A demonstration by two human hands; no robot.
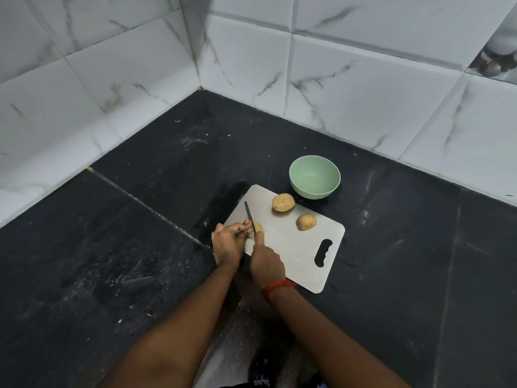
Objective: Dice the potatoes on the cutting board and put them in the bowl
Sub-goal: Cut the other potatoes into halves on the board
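Observation:
A white cutting board (291, 242) lies on the black counter. My left hand (228, 243) pins a small potato (258, 227) against the board's left part. My right hand (265, 263) grips a knife (248, 212), its dark blade resting across that potato with the tip pointing away from me. Two whole potatoes sit further back on the board, one (283, 202) near the far edge and one (306, 222) to its right. A pale green bowl (314, 176) stands just beyond the board, with nothing in it.
The black stone counter (140, 247) runs into a corner of white marbled wall tiles (363, 88) behind and to the left. The board's handle hole (322, 252) faces right. A red thread band circles my right wrist (275, 288).

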